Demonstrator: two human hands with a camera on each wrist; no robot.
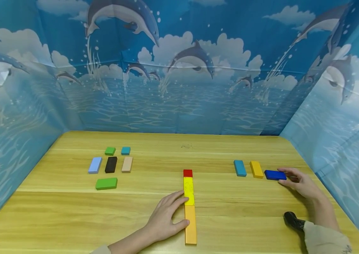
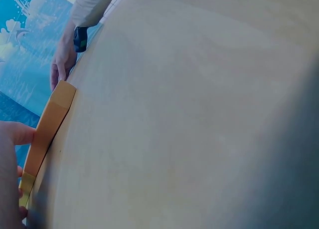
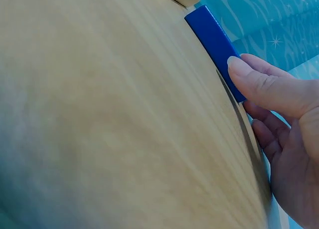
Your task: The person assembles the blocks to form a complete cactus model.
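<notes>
The right hand pinches the right end of the dark blue block between thumb and fingers at the right of the table; whether the block is fully down or slightly raised I cannot tell. Taken by that end, it leaves its left end uncovered, which probably helps the fingers avoid the amber block just beside it. The teal block stands a little farther left, the two set lengthwise from near to far with a gap between them, while the dark blue block lies crosswise. At the near middle, the left hand is relaxed rather than clenched, its fingers touching the yellow block and its thumb the orange block, all from the left; this light contact looks meant to steady them. With the red block at the far end, those three sit end to end in a straight line, their ends meeting. Well to the left, the light blue block, black block and tan block are spaced apart side by side, perhaps so each can be gripped separately, with the long green block crosswise on their near side.
</notes>
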